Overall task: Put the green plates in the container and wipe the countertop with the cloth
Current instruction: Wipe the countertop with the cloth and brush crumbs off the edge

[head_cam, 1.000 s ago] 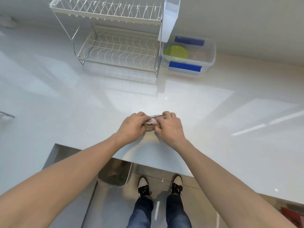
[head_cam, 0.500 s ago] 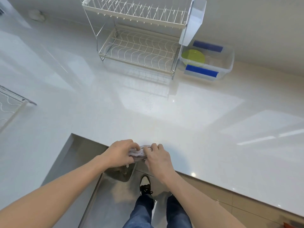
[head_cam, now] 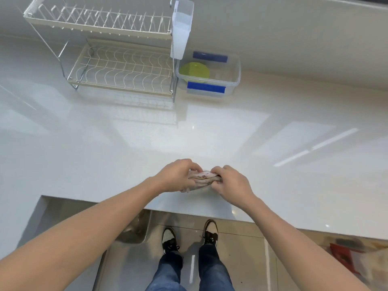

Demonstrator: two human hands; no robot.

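Pale pinkish fabric with small dark specks is what I see bunched between my two hands: the cloth (head_cam: 201,179) is crumpled into a short, thick roll, with a loose edge hanging toward the near left. My left hand (head_cam: 176,175) grips its left end, fingers curled over the top, and my right hand (head_cam: 230,181) pinches the right end with its fingers folded down around the fabric. Both hands are just above the near edge of the countertop (head_cam: 231,133); I cannot tell whether the cloth touches the surface.

Nearer than that, at the bottom of the view, I see jeans and a pair of dark and light shoes (head_cam: 170,238) on a tiled floor. To the near left a steel sink (head_cam: 69,217) is cut into the counter.

The countertop itself is glossy and whitish, with soft window reflections across its middle and right.

At the far side stands a two-tier wire dish rack (head_cam: 121,70), with a white plastic holder (head_cam: 181,28) hung on its right end. Just to the right of the rack sits the container (head_cam: 236,80), a clear plastic box with blue clips on its near and far sides. Inside it, toward the left, lie the green plates (head_cam: 194,70), lime coloured and flat on the bottom; how many are stacked there I cannot tell.
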